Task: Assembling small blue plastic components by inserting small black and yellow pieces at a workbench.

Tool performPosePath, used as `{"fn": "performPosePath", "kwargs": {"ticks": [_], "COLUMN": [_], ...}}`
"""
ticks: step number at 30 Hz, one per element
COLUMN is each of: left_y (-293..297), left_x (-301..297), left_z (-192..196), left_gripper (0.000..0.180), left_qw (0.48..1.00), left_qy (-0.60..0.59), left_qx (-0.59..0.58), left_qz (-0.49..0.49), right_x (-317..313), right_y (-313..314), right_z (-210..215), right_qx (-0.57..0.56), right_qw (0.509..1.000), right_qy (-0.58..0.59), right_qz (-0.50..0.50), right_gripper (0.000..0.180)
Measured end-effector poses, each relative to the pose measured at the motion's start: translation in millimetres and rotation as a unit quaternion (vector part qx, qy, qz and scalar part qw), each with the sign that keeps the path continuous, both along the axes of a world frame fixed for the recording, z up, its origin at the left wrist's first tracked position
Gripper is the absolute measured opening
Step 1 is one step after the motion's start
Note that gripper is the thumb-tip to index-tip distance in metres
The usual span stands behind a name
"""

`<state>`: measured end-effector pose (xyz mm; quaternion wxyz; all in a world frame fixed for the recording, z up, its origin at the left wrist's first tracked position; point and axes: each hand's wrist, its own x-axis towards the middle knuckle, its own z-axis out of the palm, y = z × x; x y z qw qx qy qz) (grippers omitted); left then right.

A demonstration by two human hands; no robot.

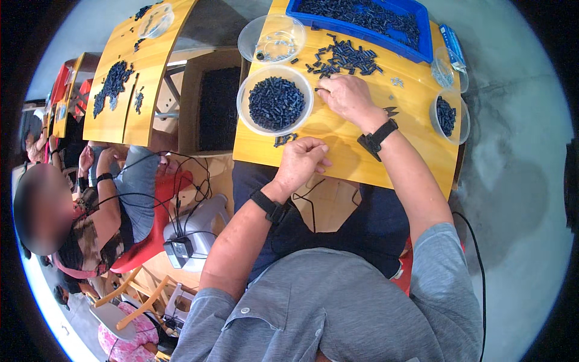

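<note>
My right hand [348,99] is over the yellow table [362,160], thumb and fingertips pinched on what looks like a small black cylindrical piece. In front of its fingers lies a loose pile of similar black pieces [350,58]. To its left stands a round clear tub [242,108] full of short black pieces [276,102]. My left hand [301,161] is at the table's front edge, fingers curled together; whatever they hold is hidden. A few small dark pieces [285,139] lie between the tub and my left hand. A small pair of nippers [391,111] shows beside my right wrist.
A blue tray [429,42] of black pieces stands at the back. A clear tub [244,37] with small parts is at back left. More clear tubs [462,120] and a blue-white box [452,47] line the right edge. Left are an open carton [190,114] and a seated person.
</note>
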<state>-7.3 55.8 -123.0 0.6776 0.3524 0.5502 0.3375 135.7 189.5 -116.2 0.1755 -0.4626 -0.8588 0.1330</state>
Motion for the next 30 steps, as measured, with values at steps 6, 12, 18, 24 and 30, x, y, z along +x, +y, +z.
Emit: {"fn": "performPosePath", "kwargs": {"ticks": [6, 12, 18, 24, 30], "left_y": [-1, -4, -11, -6, -5], "left_x": [1, 2, 9, 5, 0], "left_z": [-1, -1, 32, 55, 48], "left_gripper": [0.017, 0.021, 0.023, 0.021, 0.010], "left_qw": [1.000, 0.998, 0.993, 0.990, 0.992], "left_qy": [-0.019, -0.046, -0.091, -0.135, -0.114], "left_qx": [-0.009, -0.007, 0.032, 0.033, -0.010], "left_qz": [0.006, 0.047, 0.068, 0.015, -0.051], "right_x": [14, 30, 41, 42, 36], "right_y": [-12, -45, -71, -99, -124], "right_z": [3, 35, 55, 65, 60], "right_qx": [-0.101, -0.383, -0.424, -0.376, -0.316], "right_qw": [0.971, 0.801, 0.756, 0.849, 0.882], "right_qy": [0.214, 0.456, 0.495, 0.370, 0.348], "right_qz": [-0.040, -0.063, -0.051, -0.033, -0.025], "right_gripper": [0.011, 0.012, 0.013, 0.013, 0.012]}}
